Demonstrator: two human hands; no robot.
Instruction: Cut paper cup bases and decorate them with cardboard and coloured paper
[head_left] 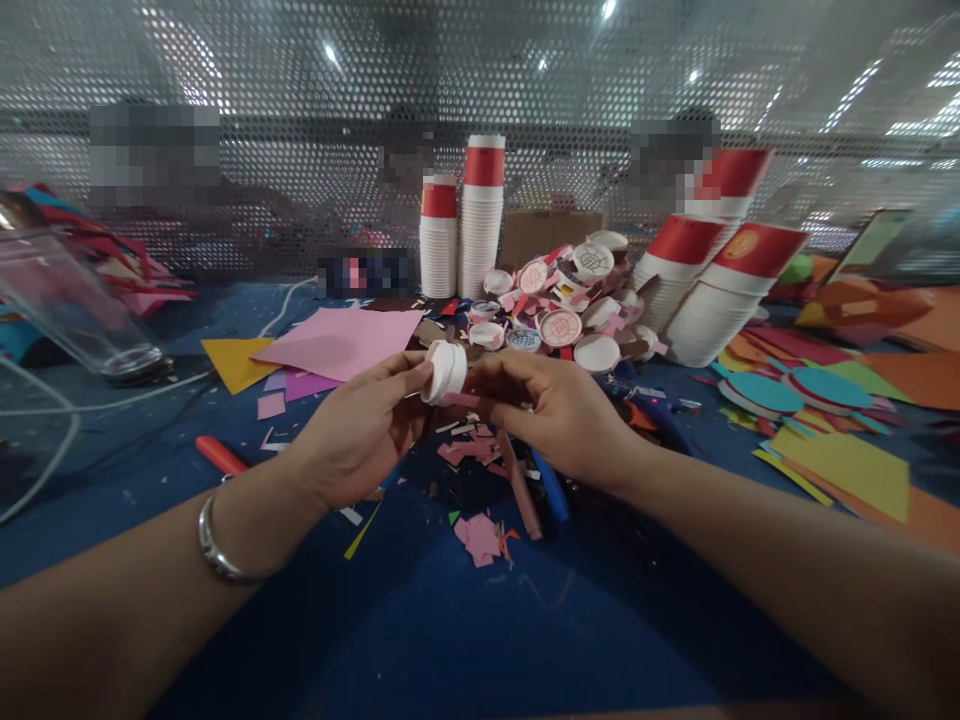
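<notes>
Between its thumb and fingers, my left hand (352, 430) pinches a small white round piece (448, 370) that looks like a paper cup bottom. My right hand (562, 410), just to the right, pinches a narrow pink paper strip (463, 400) whose end lies close under the white piece. Whether the strip touches the piece I cannot tell. Below the hands lie pink paper scraps (478, 540), a brownish-pink stick (519, 490) and a blue-handled object (553, 487) partly hidden by my right hand.
Behind the hands is a pile of cut cup bottoms (560, 327). Stacked paper cups (480, 230) stand at the back, more cups (709, 310) at right. Pink sheets (345, 335), a clear tumbler (82, 300) and a cable (71, 440) are at left; yellow paper (847, 465) lies at right.
</notes>
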